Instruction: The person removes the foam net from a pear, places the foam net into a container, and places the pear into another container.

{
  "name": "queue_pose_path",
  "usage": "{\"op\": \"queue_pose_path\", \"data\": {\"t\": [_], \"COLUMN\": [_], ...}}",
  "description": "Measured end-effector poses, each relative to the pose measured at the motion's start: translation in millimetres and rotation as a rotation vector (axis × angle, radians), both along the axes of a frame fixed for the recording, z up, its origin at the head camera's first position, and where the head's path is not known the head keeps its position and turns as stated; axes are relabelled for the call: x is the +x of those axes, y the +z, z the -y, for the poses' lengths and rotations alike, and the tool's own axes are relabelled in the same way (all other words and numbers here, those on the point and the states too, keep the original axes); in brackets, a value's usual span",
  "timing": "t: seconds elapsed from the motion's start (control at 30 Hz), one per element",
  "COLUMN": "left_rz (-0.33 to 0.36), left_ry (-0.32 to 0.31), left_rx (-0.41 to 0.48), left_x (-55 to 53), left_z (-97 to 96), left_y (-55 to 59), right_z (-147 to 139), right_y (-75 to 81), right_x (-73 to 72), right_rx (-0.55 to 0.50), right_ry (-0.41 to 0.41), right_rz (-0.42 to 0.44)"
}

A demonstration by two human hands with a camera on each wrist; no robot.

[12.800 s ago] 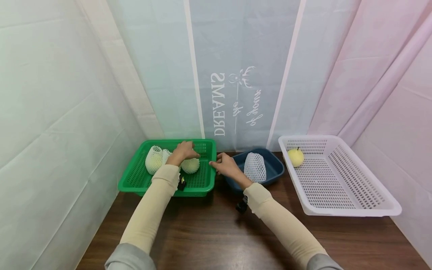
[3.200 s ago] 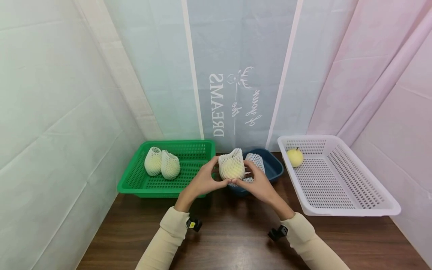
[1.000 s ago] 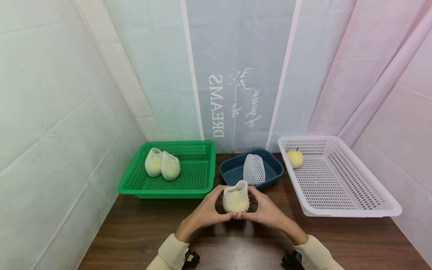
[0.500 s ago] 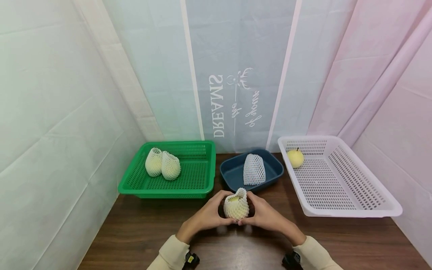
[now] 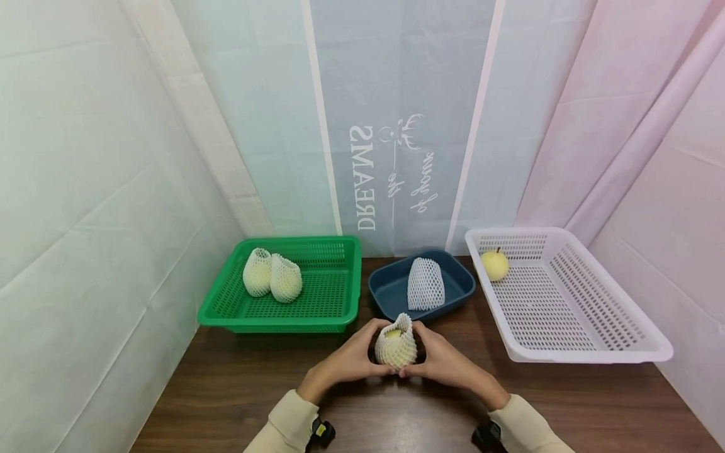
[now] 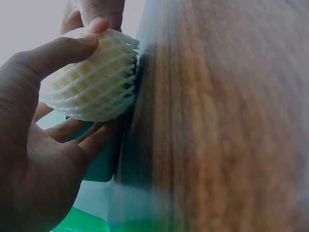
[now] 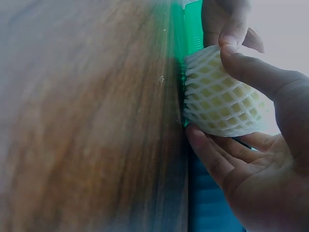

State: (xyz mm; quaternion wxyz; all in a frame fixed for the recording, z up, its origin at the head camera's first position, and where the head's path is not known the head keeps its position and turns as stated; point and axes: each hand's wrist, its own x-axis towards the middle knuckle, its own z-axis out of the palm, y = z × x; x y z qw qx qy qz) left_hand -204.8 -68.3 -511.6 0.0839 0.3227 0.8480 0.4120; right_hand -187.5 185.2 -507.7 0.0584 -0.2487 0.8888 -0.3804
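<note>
In the head view, a round yellow pear (image 5: 395, 350) in a white foam net sits between my two hands, in front of the blue basin. The net's upper end stands up in a loose point, and yellow skin shows through its opening. My left hand (image 5: 352, 356) holds the pear from the left, thumb on the near side and fingers on the far side. From the right, my right hand (image 5: 447, 358) holds it the same way. Both thumb tips nearly meet on the net (image 6: 99, 84). In the right wrist view, the netted pear (image 7: 224, 96) is at or very near the tabletop.
At left, a green basket (image 5: 323, 327) holds two netted pears (image 5: 286, 280). The blue basin (image 5: 387, 292) behind my hands holds a white foam net (image 5: 426, 286). A white basket (image 5: 595, 356) at right has a bare pear (image 5: 495, 265) in its back left corner. Brown wooden tabletop (image 5: 226, 390) lies in front.
The netted pear came out of the green basket, passed over the blue basin's near left side and moved toward me between both hands. Over the last half second it has barely shifted.
</note>
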Motion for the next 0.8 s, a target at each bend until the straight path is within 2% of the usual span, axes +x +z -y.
{"op": "queue_pose_path", "data": {"t": [0.37, 0.7, 0.8], "left_rz": [0.017, 0.033, 0.030], "left_ry": [-0.002, -0.030, -0.034], "left_rx": [-0.009, 0.011, 0.016], "left_x": [-0.3, -0.2, -0.1], "left_z": [1.2, 1.8, 1.6], "left_y": [-1.8, -2.4, -3.0], "right_z": [1.0, -0.5, -0.7], "right_y": [4.2, 35.3, 45.1], "right_x": [-0.4, 0.0, -0.8], "right_rx": [0.006, 0.048, 0.017], "right_ry": [0.024, 0.011, -0.011], "right_rz": [0.003, -0.032, -0.058]}}
